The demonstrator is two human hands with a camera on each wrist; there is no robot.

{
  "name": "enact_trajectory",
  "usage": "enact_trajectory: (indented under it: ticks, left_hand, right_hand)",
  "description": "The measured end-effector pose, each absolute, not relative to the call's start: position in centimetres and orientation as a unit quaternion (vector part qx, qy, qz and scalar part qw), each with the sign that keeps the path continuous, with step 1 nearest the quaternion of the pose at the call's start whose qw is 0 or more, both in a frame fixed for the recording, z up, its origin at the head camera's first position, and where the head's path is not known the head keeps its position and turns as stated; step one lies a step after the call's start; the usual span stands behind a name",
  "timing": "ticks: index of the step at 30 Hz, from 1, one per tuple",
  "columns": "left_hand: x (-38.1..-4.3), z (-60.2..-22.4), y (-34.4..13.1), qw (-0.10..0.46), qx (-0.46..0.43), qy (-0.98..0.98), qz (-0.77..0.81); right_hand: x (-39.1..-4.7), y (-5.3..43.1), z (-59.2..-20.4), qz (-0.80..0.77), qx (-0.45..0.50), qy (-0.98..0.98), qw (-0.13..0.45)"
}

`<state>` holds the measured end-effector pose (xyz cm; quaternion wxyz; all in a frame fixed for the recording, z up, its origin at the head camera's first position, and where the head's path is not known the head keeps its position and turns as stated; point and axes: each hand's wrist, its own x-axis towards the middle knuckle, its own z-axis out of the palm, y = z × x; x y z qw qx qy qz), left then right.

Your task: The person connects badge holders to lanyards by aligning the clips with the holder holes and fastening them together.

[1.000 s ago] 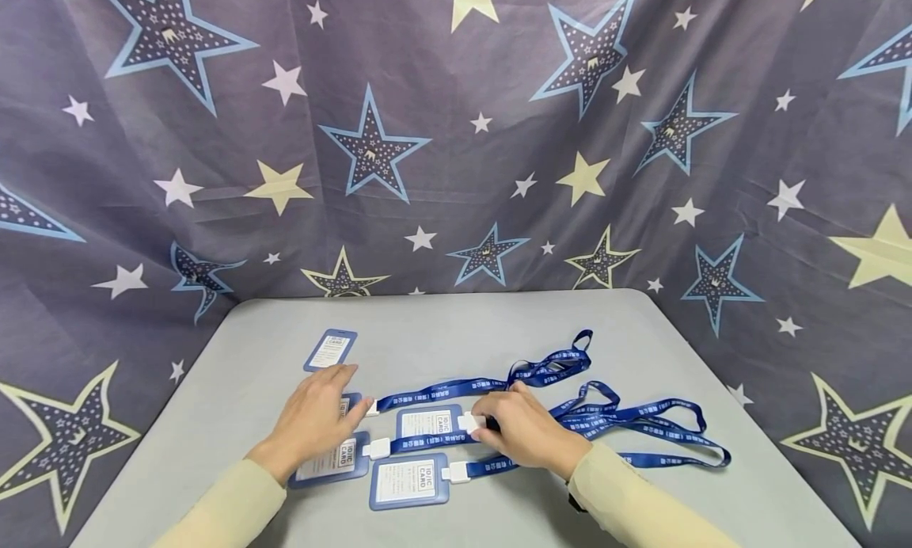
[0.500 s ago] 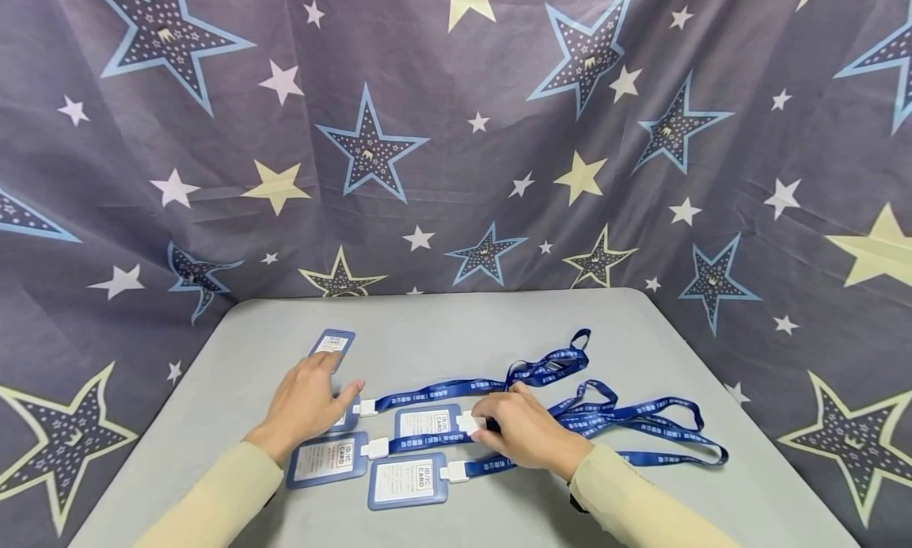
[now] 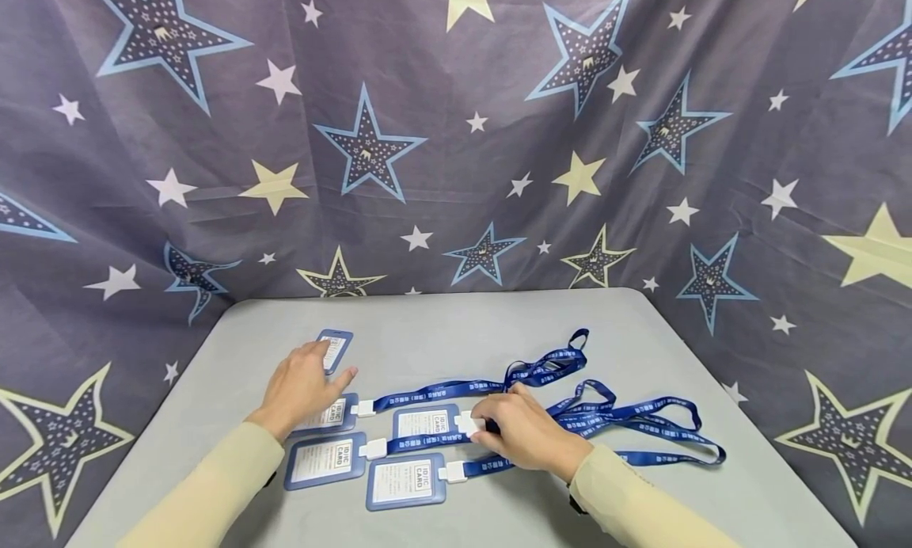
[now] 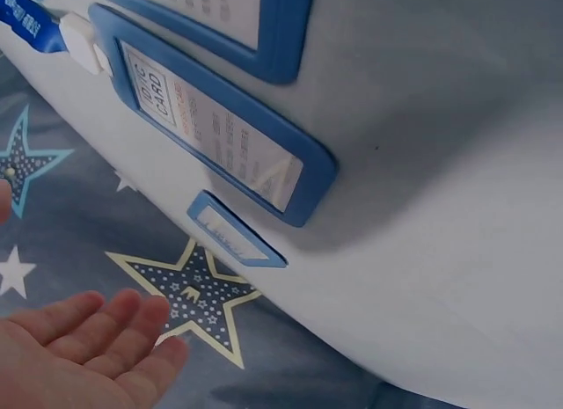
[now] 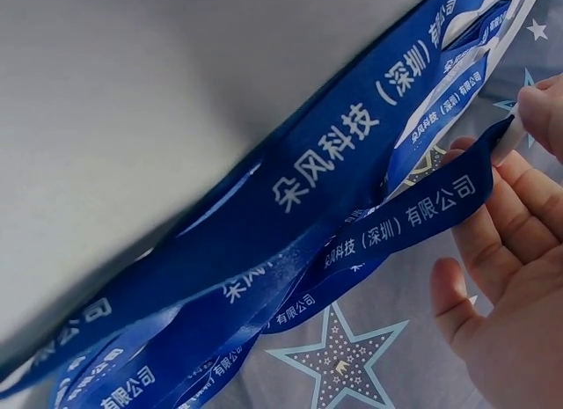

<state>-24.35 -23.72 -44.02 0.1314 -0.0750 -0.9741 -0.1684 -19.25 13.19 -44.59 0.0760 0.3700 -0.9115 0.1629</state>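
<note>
My right hand (image 3: pixel 527 431) pinches the white clip (image 5: pixel 508 140) of a blue lanyard (image 5: pixel 409 217). From this clip (image 3: pixel 466 424) a blue badge holder (image 3: pixel 408 418) extends to the left, flat on the table. My left hand (image 3: pixel 299 383) reaches out with its fingers extended and apparently nothing in its grasp. In the head view its fingertips overlap a loose badge holder (image 3: pixel 342 342) without a lanyard; I cannot tell whether they touch it. The left wrist view shows the relaxed left hand (image 4: pixel 101 347) and that small-looking holder (image 4: pixel 236 233) farther off.
Several other badge holders with lanyards lie about the hands: one (image 3: pixel 331 415) under the left forearm side, one (image 3: pixel 326 462) below it, one (image 3: pixel 404 482) nearest me. Their straps (image 3: pixel 655 421) run rightward in loops over the grey table (image 3: pixel 442 326). A star-patterned curtain (image 3: pixel 442 136) stands behind.
My left hand has moved left and away from me, off the lanyard badges toward the loose holder, uncovering the badges beneath. My right hand stays on its clip.
</note>
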Motion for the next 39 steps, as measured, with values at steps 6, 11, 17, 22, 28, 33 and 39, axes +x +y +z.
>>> enact_trajectory:
  ticks: [6,11,17,22,28,33,39]
  left_hand:
    - [-25.2,-43.6,-23.9,0.121,-0.063,-0.976,-0.168]
    - [-25.8,-43.8,-24.1,0.109,-0.039,-0.979,-0.169]
    - [-26.5,-44.1,-24.4,0.095,-0.026,-0.981,-0.167]
    - [-27.1,-44.4,-25.1,0.100,-0.029,-0.982,-0.156]
    - [-27.9,-44.6,-26.1,0.098,-0.028,-0.983,-0.152]
    - [-28.5,-44.8,-26.5,0.086,-0.022,-0.986,-0.142]
    - [-29.1,-45.3,-26.6,0.079,-0.018,-0.987,-0.135]
  right_hand:
    - [-19.3,13.2,-44.6,0.165,0.371,-0.911,0.077]
    - [-19.2,13.2,-44.7,0.165,0.369,-0.912,0.075]
    - [-19.2,13.2,-44.6,0.168,0.367,-0.912,0.074]
    - [-19.2,13.2,-44.6,0.168,0.368,-0.911,0.076]
    - [-19.1,13.3,-44.6,0.166,0.367,-0.912,0.074]
    - [-19.1,13.3,-44.6,0.163,0.368,-0.912,0.079]
    - [-19.1,13.1,-44.7,0.162,0.373,-0.910,0.087]
